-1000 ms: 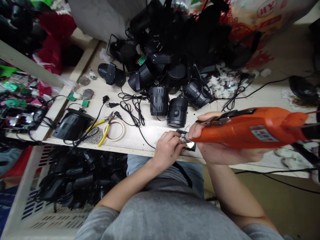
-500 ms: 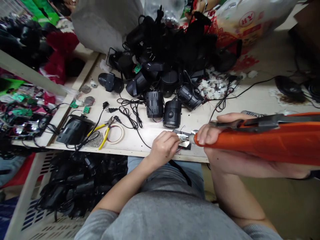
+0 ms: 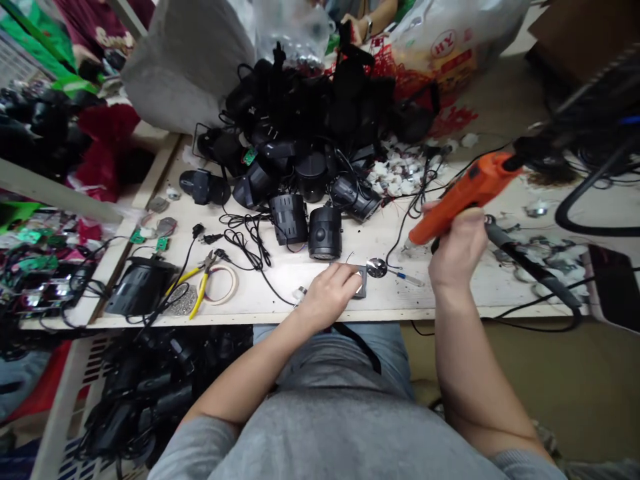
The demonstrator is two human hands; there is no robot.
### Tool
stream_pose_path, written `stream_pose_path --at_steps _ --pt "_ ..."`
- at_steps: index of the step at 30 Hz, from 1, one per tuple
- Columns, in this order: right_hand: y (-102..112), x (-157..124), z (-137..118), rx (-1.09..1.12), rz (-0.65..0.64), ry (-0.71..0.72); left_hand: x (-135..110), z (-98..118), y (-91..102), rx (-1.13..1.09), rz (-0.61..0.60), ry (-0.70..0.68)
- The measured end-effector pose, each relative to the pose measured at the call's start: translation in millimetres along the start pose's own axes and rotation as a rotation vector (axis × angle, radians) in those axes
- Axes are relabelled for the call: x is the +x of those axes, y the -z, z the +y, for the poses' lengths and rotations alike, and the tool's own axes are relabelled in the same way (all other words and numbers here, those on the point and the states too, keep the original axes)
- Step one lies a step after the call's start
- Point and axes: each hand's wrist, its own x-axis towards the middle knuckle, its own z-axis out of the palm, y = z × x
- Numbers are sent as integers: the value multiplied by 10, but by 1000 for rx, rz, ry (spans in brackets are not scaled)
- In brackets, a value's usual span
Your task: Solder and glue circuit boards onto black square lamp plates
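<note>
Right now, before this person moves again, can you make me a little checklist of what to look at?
Tool held: ok. The right hand grips the orange electric screwdriver above the bench.

Part held down: ok. The left hand rests on the dark metal plate.

Tool tip away from the left hand: ok. The tip points down, apart from that hand.

Wire clear of the tip: not ok. A thin black wire lies close beneath it.

Shiny piece fixed: cannot tell. The shiny round metal piece sits at the plate's edge, but the view does not show whether it is attached.
</note>
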Motion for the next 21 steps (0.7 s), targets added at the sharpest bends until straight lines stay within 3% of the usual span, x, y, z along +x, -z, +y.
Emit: stream_pose_path --at_steps 2,4,7,9,12,16,21 --pt "116 -132 -34 -166 22 71 1 -17 12 -23 6 22" --pt "182 -358 -73 -251 -37 155 5 -19 21 -37 -5 29" --pt "155 -744 -81 -163 -528 207 17 -10 26 -81 -12 18" --pt "92 -925 -36 -148 -686 208 34 -21 34 -142 -2 -2" --pt "30 -1009 56 -174 -695 214 86 -89 92 -234 72 -7" --pt "21 -936 36 -167 -707 228 179 -195 251 -347 275 150" --pt "11 -925 -274 -68 -656 218 204 -2 323 -659 264 382"
